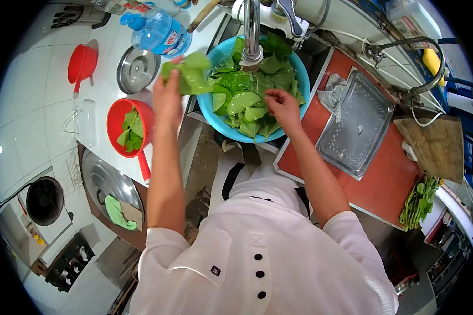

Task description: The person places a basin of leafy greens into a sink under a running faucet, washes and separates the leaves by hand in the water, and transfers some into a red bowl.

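A light-blue basin (210,111) sits under the tap (252,47), full of green leaves (243,102) in water. Left of the basin, my left hand (168,97) is raised and closed round a few green leaves (193,73), slightly blurred. Over the basin's right part, my right hand (283,107) has its thumb and fingers pinched together; whatever they hold, if anything, is too small to make out. Below and left of my left hand, a red ladle (112,123) holds more green leaves (132,131).
Blue-capped bottles (173,39) and a round metal lid (137,69) stand at the upper left, beside a second red ladle (83,62). On the red board (331,152) at the right lie a metal tray (355,126), a grey cloth (332,95) and green stems (419,203).
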`<state>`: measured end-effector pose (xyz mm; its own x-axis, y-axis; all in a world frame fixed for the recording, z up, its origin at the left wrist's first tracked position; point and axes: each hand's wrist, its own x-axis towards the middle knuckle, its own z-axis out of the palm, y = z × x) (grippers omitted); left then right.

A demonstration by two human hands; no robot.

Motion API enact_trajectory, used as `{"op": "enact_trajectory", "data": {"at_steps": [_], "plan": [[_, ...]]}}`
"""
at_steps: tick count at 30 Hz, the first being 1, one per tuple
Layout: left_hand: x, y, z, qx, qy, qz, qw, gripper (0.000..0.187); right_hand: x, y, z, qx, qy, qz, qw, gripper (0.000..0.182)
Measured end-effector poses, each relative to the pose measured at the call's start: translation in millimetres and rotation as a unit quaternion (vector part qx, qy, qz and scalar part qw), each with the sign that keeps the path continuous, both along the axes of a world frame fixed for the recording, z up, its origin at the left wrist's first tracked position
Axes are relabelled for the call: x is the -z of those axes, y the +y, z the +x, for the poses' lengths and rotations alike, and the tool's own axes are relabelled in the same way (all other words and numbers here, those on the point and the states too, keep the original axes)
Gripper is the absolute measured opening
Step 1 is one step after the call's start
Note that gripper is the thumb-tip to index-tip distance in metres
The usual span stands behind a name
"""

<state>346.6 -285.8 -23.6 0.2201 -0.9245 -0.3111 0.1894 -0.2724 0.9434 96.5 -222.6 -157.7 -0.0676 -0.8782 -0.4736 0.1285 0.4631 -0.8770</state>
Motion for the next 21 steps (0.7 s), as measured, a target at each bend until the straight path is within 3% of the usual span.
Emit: {"op": "enact_trajectory", "data": {"at_steps": [2, 4, 7, 8, 10, 12, 14, 15, 18, 20, 21], "plan": [[-16, 10, 43, 0.026, -0.289, -0.088, 0.953, 0.030, 6, -5, 3, -0.028, 0.063, -0.037, 0.997, 0.022], [-42, 29, 77, -0.016, -0.368, -0.112, 0.923, 0.029, 2, -18, 5, -0.067, 0.262, -0.105, 0.957, 0.023], [-67, 58, 116, -0.055, -0.585, -0.100, 0.803, 0.029, 11, -43, 9, -0.086, 0.323, -0.119, 0.935, 0.029], [-59, 63, 133, -0.057, -0.587, -0.097, 0.802, 0.029, 14, -50, 12, -0.106, 0.357, -0.114, 0.921, 0.030], [-26, 78, 175, 0.030, -0.668, -0.047, 0.742, 0.033, 21, -59, 16, -0.126, 0.366, -0.108, 0.916, 0.031], [-2, 86, 169, 0.149, -0.654, 0.065, 0.739, 0.050, 29, -65, 19, -0.185, 0.420, -0.069, 0.886, 0.028], [33, 94, 170, 0.145, -0.615, 0.106, 0.768, 0.060, 32, -65, 16, -0.194, 0.445, -0.069, 0.871, 0.027], [47, 96, 174, 0.141, -0.577, 0.144, 0.791, 0.070, 31, -67, 14, -0.175, 0.417, -0.081, 0.888, 0.026], [53, 88, 174, 0.130, -0.550, 0.159, 0.810, 0.076, 17, -68, -1, -0.115, 0.338, -0.122, 0.926, 0.025], [34, 78, 157, 0.128, -0.570, 0.177, 0.792, 0.070, 0, -75, -4, -0.067, 0.283, -0.158, 0.944, 0.024], [26, 75, 147, 0.071, -0.667, 0.103, 0.734, 0.064, -10, -74, -6, -0.032, 0.153, -0.139, 0.978, 0.023]]}}
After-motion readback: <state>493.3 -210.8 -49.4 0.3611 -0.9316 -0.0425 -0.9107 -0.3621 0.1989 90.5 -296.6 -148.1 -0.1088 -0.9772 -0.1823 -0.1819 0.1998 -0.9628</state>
